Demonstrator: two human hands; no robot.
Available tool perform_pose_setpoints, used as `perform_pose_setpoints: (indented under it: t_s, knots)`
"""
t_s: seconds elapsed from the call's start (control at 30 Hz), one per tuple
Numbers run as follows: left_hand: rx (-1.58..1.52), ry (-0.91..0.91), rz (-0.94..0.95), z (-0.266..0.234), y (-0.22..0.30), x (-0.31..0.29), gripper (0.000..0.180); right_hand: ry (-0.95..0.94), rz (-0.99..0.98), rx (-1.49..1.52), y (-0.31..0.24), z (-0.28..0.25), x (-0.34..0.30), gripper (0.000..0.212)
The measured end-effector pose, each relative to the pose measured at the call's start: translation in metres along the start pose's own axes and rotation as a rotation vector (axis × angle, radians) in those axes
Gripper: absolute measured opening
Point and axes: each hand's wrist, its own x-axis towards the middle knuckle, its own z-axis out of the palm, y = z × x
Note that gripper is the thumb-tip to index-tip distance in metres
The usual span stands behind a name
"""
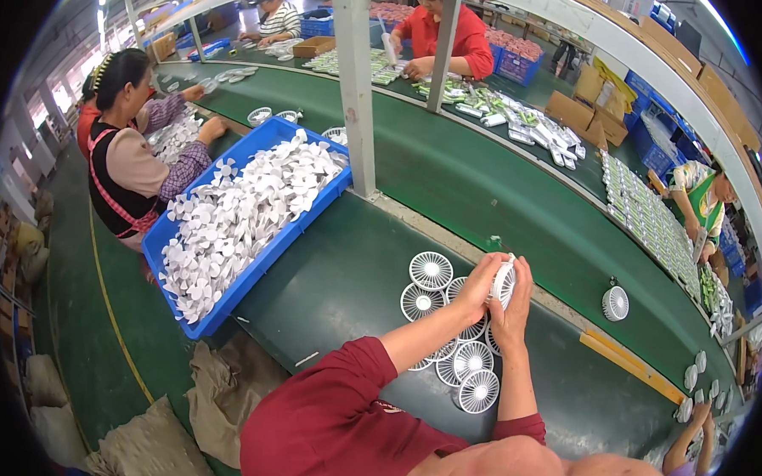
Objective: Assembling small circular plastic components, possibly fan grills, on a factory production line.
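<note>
**Both hands closed on one white fan part**

The left hand (479, 281) and right hand (514, 303) meet over the green work surface (345, 270), both grasping a single round white fan part (504, 282) held on edge between them; the fingers cover most of it, so its face is hard to make out.

Well to the left of the hands, a blue bin (252, 258) heaped with white fan blades (246, 202), too many to count, runs to the table's near edge. Between bin and hands the surface lies open. Just beneath and left of the hands sits a cluster of white round grilles (457, 343): about eight show, several overlapped and partly hidden by the left forearm. To the right of the hands, apart on the green belt (518, 210), stands one small white fan unit (615, 303), with open belt around it. The person's red sleeves are cut off by the lower edge.
</note>
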Motion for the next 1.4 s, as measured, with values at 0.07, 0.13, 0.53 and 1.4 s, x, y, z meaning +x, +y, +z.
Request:
perform_pose_setpoints:
  t_s: [0.07,0.13,0.53,1.4]
  knots:
    - [0.138,0.043,0.134,0.011,0.003,-0.014,0.025,0.024,0.070,0.218,-0.002,0.010,-0.002,0.083]
    - [0.627,0.031,0.487,0.010,-0.006,-0.016,0.026,0.025,0.213,0.478,-0.007,0.014,-0.005,0.081]
    - [1.056,-0.059,0.730,0.009,0.020,-0.017,0.040,0.016,0.306,0.600,0.018,-0.002,0.022,0.047]
    - [2.676,0.827,-0.039,-0.137,0.250,0.203,0.028,-0.042,0.436,0.213,0.050,-0.048,-0.034,0.029]
